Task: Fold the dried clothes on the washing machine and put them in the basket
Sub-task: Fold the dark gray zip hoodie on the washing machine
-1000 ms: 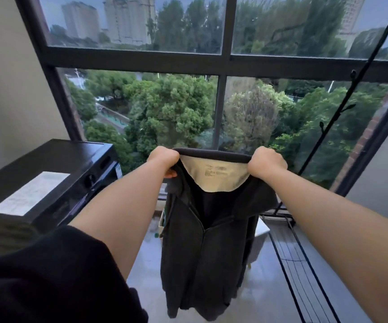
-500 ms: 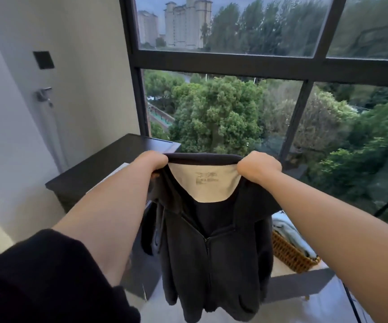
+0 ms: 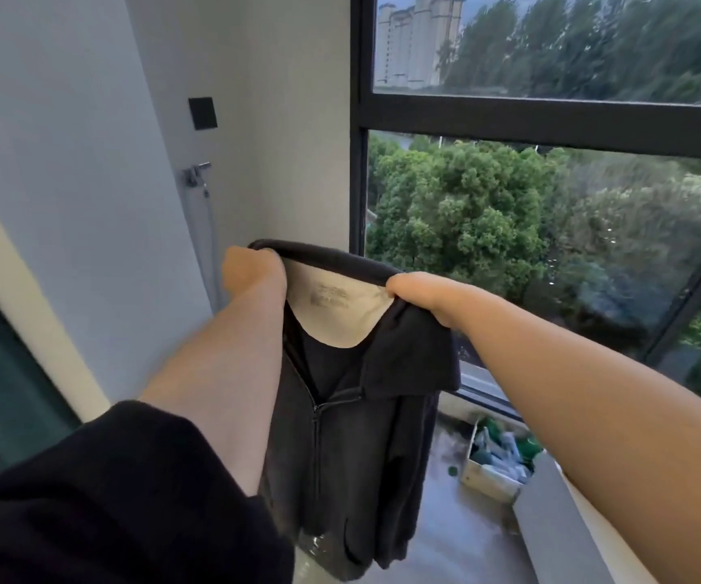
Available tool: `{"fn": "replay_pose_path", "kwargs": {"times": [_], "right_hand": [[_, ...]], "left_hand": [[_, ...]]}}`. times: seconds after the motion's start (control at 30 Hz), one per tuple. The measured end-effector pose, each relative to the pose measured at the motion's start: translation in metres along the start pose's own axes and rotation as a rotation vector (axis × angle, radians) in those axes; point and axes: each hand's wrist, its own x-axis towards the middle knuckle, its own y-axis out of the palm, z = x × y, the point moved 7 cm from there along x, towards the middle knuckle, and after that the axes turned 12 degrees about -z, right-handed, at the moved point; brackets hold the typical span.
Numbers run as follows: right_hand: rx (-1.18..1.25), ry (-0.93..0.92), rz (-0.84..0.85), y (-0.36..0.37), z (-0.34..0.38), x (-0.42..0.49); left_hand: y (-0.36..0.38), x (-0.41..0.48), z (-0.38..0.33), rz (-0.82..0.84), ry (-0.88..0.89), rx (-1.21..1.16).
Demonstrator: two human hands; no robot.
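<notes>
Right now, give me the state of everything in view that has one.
jacket: held up by the collar, hanging unfolded, zipped to the chest.
left hand: grips the collar's left end.
right hand: grips the collar's right end.
box: on the floor, open, full of items.

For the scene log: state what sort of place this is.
Probably a high-rise laundry balcony: a dark-framed window looks down on treetops and tower blocks, a tap with a hose sits on the wall, and a dark zip jacket is held up.
</notes>
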Motion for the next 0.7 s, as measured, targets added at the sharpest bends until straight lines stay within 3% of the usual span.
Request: {"fn": "replay_pose_path", "kwargs": {"times": [0.07,0.27,0.47,0.63,0.7], "right_hand": [[0.041,-0.029,-0.118,0.002,0.021,0.034],[-0.046,-0.162,-0.449,-0.014,0.067,0.142],[-0.149,-0.153,-0.559,-0.003,0.078,0.241],[-0.550,-0.125,-0.599,0.010,0.074,0.311],[-0.608,-0.103,-0.588,0.015,0.067,0.341]], "left_hand": [[0.013,0.028,-0.013,-0.056,0.010,-0.021],[0.109,0.122,-0.034,0.025,-0.043,-0.136],[0.210,0.171,-0.036,0.267,-0.095,-0.101],[0.287,0.200,-0.018,0.358,-0.123,-0.004],[0.321,0.208,-0.010,0.408,-0.135,0.047]]}}
